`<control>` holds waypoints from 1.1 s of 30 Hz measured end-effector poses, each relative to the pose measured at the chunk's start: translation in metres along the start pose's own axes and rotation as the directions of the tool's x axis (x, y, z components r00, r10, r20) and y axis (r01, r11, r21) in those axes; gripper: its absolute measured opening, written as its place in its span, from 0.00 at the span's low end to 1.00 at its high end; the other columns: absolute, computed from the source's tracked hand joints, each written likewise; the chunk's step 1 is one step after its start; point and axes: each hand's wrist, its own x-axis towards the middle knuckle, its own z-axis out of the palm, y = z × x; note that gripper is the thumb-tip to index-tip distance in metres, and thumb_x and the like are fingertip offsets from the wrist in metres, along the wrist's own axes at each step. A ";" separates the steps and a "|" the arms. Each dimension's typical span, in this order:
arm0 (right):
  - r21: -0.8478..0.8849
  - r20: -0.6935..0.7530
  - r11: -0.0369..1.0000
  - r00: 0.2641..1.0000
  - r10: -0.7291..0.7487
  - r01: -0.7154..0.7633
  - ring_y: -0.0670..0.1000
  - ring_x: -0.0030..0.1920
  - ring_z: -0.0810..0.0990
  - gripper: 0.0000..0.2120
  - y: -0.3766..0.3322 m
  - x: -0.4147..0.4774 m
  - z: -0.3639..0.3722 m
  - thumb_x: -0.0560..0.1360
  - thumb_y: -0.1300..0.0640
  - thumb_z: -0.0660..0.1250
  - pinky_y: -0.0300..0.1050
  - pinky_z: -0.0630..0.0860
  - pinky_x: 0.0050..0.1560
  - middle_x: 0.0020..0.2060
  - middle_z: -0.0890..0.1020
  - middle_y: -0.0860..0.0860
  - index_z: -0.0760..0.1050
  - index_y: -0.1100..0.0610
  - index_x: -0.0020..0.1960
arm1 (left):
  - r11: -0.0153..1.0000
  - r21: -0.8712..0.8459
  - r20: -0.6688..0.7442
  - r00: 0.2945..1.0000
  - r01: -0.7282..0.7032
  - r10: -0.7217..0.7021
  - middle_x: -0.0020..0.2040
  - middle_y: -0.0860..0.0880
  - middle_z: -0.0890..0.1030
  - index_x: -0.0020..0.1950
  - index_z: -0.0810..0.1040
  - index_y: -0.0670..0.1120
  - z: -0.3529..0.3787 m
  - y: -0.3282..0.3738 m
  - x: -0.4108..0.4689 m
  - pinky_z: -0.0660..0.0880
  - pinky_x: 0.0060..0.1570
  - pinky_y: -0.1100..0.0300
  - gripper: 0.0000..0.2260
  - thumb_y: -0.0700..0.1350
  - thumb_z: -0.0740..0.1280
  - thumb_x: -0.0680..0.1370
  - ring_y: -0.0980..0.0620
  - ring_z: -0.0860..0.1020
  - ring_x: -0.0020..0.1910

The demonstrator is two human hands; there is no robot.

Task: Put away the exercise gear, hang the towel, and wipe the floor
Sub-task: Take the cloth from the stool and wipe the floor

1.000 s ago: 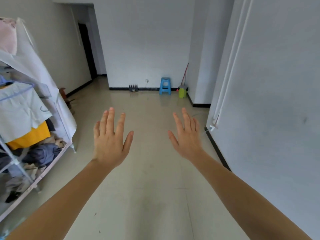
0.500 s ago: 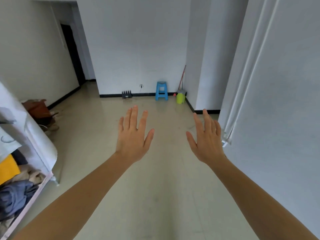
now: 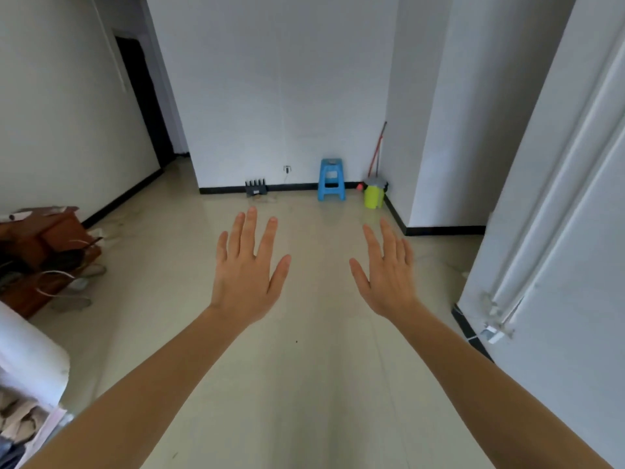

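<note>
While stretched forward side by side, left hand (image 3: pixel 248 275) and right hand (image 3: pixel 389 279) apart, backs up, fingers straight and spread; each grip released, grasping nothing. Pale floor (image 3: pixel 304 384) below and ahead of both palms, not touched. Green bucket (image 3: pixel 374 197) and blue stool (image 3: pixel 331 180) well beyond both hands, against the far wall (image 3: pixel 287 96)

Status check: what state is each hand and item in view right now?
Left hand: open, fingers spread, holding nothing.
Right hand: open, holding nothing.
Blue plastic stool: upright by the far wall.
Lime-green plastic bucket: upright in the corner.
Red-handled pole: leaning in the corner behind the bucket.
</note>
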 end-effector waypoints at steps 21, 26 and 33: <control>-0.059 -0.055 0.996 0.996 0.066 -0.069 0.62 0.78 0.59 0.33 0.164 0.530 0.320 0.82 0.39 0.51 0.63 0.56 0.77 0.81 0.52 0.60 0.52 0.54 0.82 | 0.981 -0.150 0.007 0.992 -0.125 0.127 0.80 0.37 0.53 0.80 0.57 0.44 0.449 -0.141 0.521 0.61 0.71 0.37 0.29 0.58 0.53 0.83 0.37 0.53 0.79; -0.027 0.019 0.987 0.987 0.160 -0.160 0.64 0.77 0.61 0.34 0.243 0.650 0.429 0.82 0.38 0.49 0.65 0.60 0.75 0.80 0.53 0.61 0.53 0.55 0.81 | 0.988 -0.149 0.074 0.996 -0.044 0.056 0.81 0.38 0.49 0.81 0.53 0.45 0.579 -0.154 0.636 0.57 0.74 0.38 0.30 0.59 0.52 0.83 0.38 0.48 0.80; 0.008 0.089 0.987 0.983 0.162 -0.163 0.66 0.76 0.62 0.34 0.305 0.862 0.528 0.82 0.39 0.50 0.66 0.62 0.73 0.80 0.54 0.62 0.54 0.56 0.81 | 0.997 -0.082 0.080 0.997 -0.015 0.021 0.80 0.37 0.48 0.81 0.54 0.44 0.692 -0.207 0.803 0.56 0.74 0.38 0.30 0.60 0.51 0.83 0.38 0.47 0.80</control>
